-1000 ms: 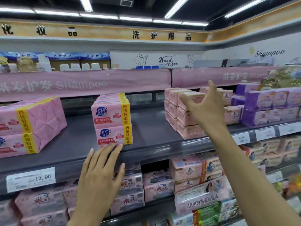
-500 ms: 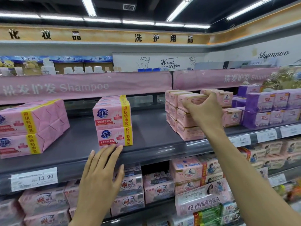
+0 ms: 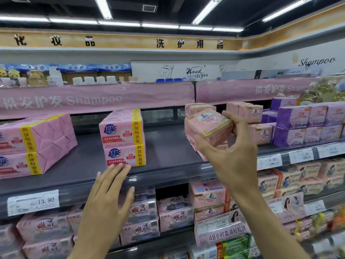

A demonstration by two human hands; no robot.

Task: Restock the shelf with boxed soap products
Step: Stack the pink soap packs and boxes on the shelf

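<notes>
The right hand [image 3: 235,156] has its grip closed round a pale pink soap box [image 3: 211,126]: the thumb lies at the box's lower near edge and the fingers curl over its far side. The box is held tilted and off the shelf [image 3: 168,152], above the shelf's right half. Right behind the box, standing on the shelf, is a stack of like pink boxes [image 3: 194,109].

The left hand [image 3: 110,195] has an open grip with straight, slightly spread fingers, and it holds nothing. Its palm lies over the shelf's front edge. Its fingertips reach the foot of the multipack stack [image 3: 123,139], two pink packs with yellow bands at the middle of the shelf. Whether they touch it cannot be told.

At the left end of the shelf lie larger pink packs [image 3: 35,143] with the same yellow bands. At its right end stand purple boxes [image 3: 302,124]. A price tag [image 3: 33,201] reading 13.90 sits on the shelf's front edge towards the left. Above the shelf runs a pink banner [image 3: 93,98] reading Shampoo. Below it are rows of more pink soap packs [image 3: 141,212].
</notes>
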